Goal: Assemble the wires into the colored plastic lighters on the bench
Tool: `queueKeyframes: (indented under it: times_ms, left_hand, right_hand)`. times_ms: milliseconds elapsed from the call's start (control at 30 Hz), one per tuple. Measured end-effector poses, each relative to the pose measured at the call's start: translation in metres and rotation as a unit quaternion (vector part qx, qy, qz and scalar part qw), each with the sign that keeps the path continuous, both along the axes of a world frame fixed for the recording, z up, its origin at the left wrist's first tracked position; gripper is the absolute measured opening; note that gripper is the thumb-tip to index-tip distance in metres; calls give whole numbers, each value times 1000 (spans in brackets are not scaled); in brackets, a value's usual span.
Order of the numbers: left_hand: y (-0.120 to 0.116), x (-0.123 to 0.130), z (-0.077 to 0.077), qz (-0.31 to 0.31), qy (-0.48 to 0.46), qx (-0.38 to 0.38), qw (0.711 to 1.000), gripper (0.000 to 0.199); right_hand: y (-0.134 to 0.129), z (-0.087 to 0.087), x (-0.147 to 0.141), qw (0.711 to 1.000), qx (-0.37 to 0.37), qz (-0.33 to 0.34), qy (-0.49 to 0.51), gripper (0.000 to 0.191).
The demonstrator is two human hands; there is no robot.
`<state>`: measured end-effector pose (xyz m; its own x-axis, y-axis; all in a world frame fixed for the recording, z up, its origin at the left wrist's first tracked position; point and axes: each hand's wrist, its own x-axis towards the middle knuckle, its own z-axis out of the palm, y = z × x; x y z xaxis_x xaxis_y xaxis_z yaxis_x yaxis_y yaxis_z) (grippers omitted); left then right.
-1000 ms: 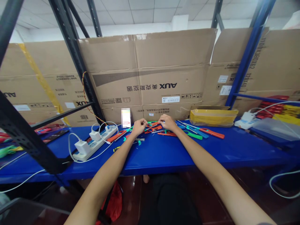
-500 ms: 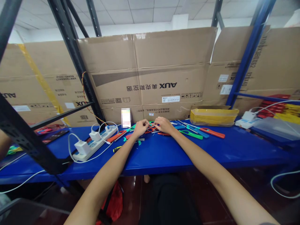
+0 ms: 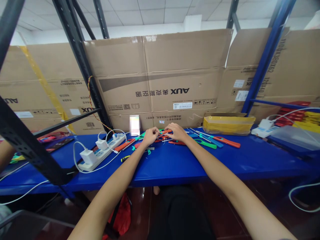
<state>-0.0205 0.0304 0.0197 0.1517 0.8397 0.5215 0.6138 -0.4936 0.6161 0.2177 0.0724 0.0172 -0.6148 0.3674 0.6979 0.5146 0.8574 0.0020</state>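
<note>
My left hand (image 3: 151, 136) and my right hand (image 3: 177, 132) meet above a heap of plastic wand-shaped handles and thin metal rods on the blue workbench (image 3: 175, 166). An orange plastic piece (image 3: 167, 131) lies at my right fingertips, and my left fingers pinch close beside it. Small size hides what the left hand grips. To the right lie an orange handle (image 3: 227, 142), a green handle (image 3: 206, 143) and a blue handle (image 3: 213, 142). Another orange handle (image 3: 124, 144) lies left of my left hand.
A power strip (image 3: 101, 151) with white chargers and cables stands left of my hands. A yellow-lined cardboard tray (image 3: 228, 125) sits at the back right. Flattened AUX cardboard (image 3: 160, 76) stands behind the bench. Dark shelf uprights (image 3: 32, 143) cross the left side. A co-worker's arm (image 3: 6, 155) enters at left.
My hands have drawn closer together over the heap, and the orange piece now sits between them. A co-worker's arm has come in at the left edge.
</note>
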Motion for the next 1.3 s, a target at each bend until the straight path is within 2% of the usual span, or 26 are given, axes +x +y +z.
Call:
queueKeyframes:
  times_ms: [100, 167, 433, 500, 700, 1000, 1067, 1167, 1233, 1300]
  left_hand:
    - [-1, 1, 1, -4, 2, -1, 1000, 18]
    - [0, 0, 1, -6, 3, -1, 1000, 18]
    - [2, -4, 0, 13, -16, -5, 1000, 17]
    - [2, -2, 0, 5, -9, -4, 1000, 17]
    - [0, 1, -1, -5, -1, -1, 1000, 18]
    - [1, -2, 0, 4, -19, -3, 1000, 17]
    - [1, -1, 0, 2, -18, 0, 1000, 17]
    - [-1, 2, 1, -2, -11, 7, 1000, 19]
    - [-2, 3, 1, -7, -8, 6, 1000, 20]
    - [-1, 3, 1, -12, -12, 1, 1000, 20]
  right_hand:
    - [-1, -1, -8, 1000, 6, -7, -21, 3]
    - [0, -1, -7, 1000, 6, -15, -24, 8]
    - [6, 3, 19, 999, -6, -37, 27, 10]
    - [4, 3, 15, 999, -2, -26, 23, 4]
    - [-1, -2, -7, 1000, -3, 17, -4, 10]
    - [1, 6, 11, 999, -12, 6, 47, 13]
    - [-1, 6, 6, 999, -9, 4, 44, 5]
    - [-3, 3, -6, 1000, -8, 13, 22, 13]
    - [-3, 1, -12, 1000, -10, 15, 19, 6]
    - [-1, 0, -10, 999, -15, 7, 36, 9]
